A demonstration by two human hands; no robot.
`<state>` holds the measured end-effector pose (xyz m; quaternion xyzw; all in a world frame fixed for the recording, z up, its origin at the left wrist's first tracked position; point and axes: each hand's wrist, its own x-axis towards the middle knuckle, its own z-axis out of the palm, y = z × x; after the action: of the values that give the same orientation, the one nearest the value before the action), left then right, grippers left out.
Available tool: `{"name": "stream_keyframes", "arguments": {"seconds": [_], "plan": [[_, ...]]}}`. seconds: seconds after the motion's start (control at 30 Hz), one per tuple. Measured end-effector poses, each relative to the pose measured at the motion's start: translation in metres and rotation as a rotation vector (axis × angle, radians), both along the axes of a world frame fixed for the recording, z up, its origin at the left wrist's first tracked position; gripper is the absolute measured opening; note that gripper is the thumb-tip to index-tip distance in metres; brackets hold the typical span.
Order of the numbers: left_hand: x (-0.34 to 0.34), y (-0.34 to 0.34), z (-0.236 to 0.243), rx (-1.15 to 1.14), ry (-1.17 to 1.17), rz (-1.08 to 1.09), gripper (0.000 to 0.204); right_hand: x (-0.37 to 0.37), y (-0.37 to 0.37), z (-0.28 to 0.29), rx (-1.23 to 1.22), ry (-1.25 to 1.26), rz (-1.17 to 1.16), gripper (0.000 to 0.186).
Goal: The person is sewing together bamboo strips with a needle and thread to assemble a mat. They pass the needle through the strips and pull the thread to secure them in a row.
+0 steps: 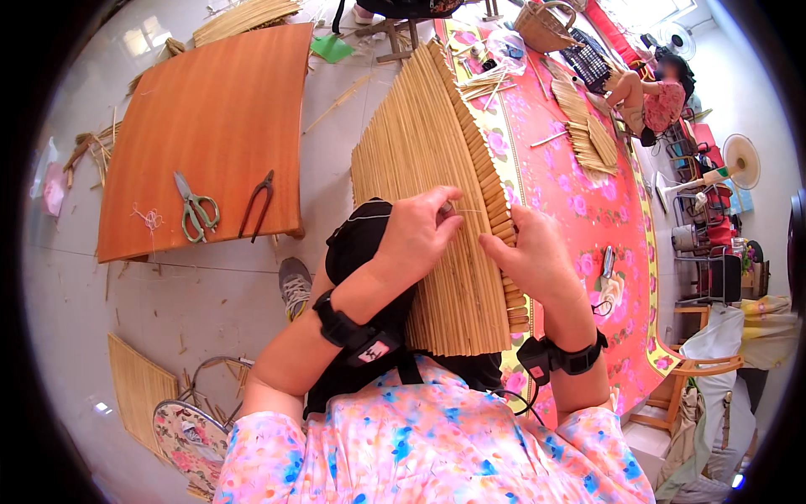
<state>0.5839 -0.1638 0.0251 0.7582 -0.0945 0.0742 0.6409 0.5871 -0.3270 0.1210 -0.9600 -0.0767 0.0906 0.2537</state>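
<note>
A tapering panel of straw-coloured reed stems (411, 126) laid side by side rests across my lap. A row of stub ends runs down its right edge. My left hand (420, 231) is closed in a pinch over the middle of the panel. From its fingertips a thin pale thread (472, 211) stretches right to the stubby edge. There my right hand (537, 252) grips the panel's edge between thumb and fingers, near where the thread meets it. Whether the right fingers also hold thread is hidden.
Left stands an orange-brown wooden table (227, 92) with green-handled scissors (198, 217), pliers (256, 206) and tangled thread (151, 219). Right is a table with a pink floral cloth (579, 336), bearing reed pieces (588, 139) and a basket (543, 27). Another person (659, 97) sits beyond.
</note>
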Motion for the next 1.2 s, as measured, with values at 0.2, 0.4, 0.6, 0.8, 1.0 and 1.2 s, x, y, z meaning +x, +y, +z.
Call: {"name": "stream_keyframes", "arguments": {"seconds": [0.2, 0.4, 0.6, 0.8, 1.0, 1.2], "plan": [[0.008, 0.017, -0.006, -0.053, 0.135, -0.114, 0.012, -0.003, -0.002, -0.003, 0.009, -0.036, -0.039, 0.036], [0.009, 0.023, 0.018, -1.123, 0.279, -0.492, 0.014, 0.001, -0.004, 0.0, -0.015, 0.02, 0.005, 0.039], [0.016, 0.044, 0.023, -0.935, 0.218, -0.487, 0.016, 0.002, 0.0, 0.0, 0.095, 0.076, -0.03, 0.034], [0.017, 0.045, 0.035, -0.838, 0.202, -0.46, 0.017, 0.002, -0.008, -0.014, 0.192, 0.073, -0.051, 0.034], [0.017, 0.048, 0.038, -0.768, 0.194, -0.45, 0.016, 0.003, -0.009, -0.013, 0.138, 0.049, -0.03, 0.036], [0.028, 0.073, 0.037, -0.34, 0.149, -0.321, 0.01, -0.001, -0.009, -0.009, 0.091, 0.014, -0.044, 0.033]]}}
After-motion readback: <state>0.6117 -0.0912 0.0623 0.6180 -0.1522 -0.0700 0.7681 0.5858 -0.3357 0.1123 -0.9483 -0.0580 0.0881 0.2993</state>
